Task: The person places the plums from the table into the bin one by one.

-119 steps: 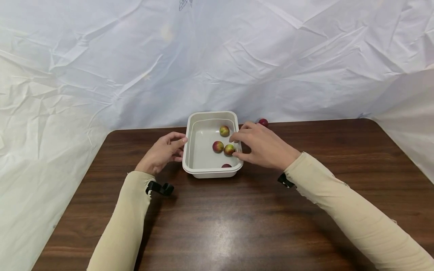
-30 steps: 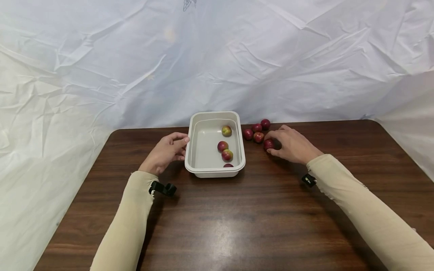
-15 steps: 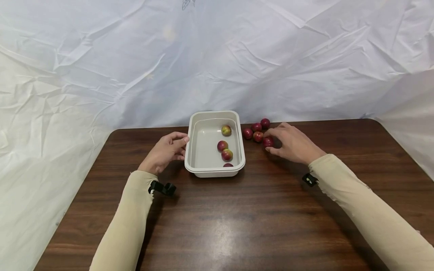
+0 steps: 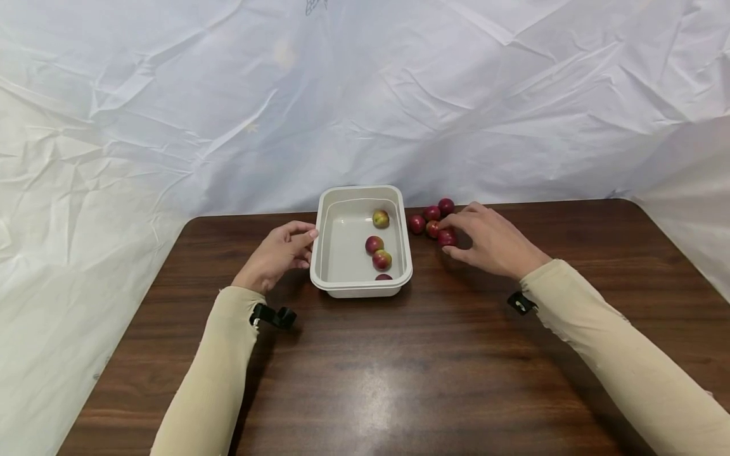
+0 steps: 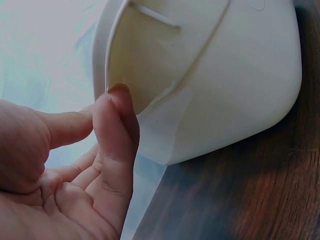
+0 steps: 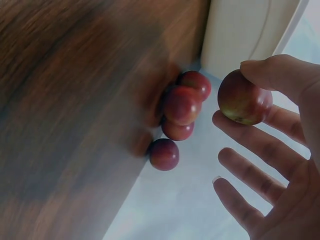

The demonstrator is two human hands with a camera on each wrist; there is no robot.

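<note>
Reaching in from 4 o'clock, the right hand [image 4: 490,244] lies low over the table [image 4: 399,367], forearm stretched in a cream sleeve, and its grip is closed lightly on one red plum [image 4: 447,237], thumb tip and forefinger pinching it while the other three fingers [image 6: 260,165] stay spread and nearly straight, as the right wrist view shows. That held plum sits just off the right wall of the white tub [image 4: 360,288], at about 3 o'clock from it, close beside the loose plums [image 4: 431,214] on the wood. Counting those: three lie free in the head view, clustered at the far edge of the table at about 2 o'clock from the tub, touching or nearly touching one another; the wrist view shows four in a tight clump [image 6: 181,107] below the held one, so one may be hidden behind the hand from above. Inside the tub are four more plums [image 4: 374,244], reddish with yellow-green patches: one near the far right corner, two together at mid-right, one half hidden by the near rim. On the other side, the left hand [image 4: 277,253] comes in from 8 o'clock with the wrist resting near the table; its thumb tip [image 5: 117,100] touches the tub's left rim and the fingers curl loosely beside the wall, a slack grip clasping nothing. One tub and two hands are in view.
</note>
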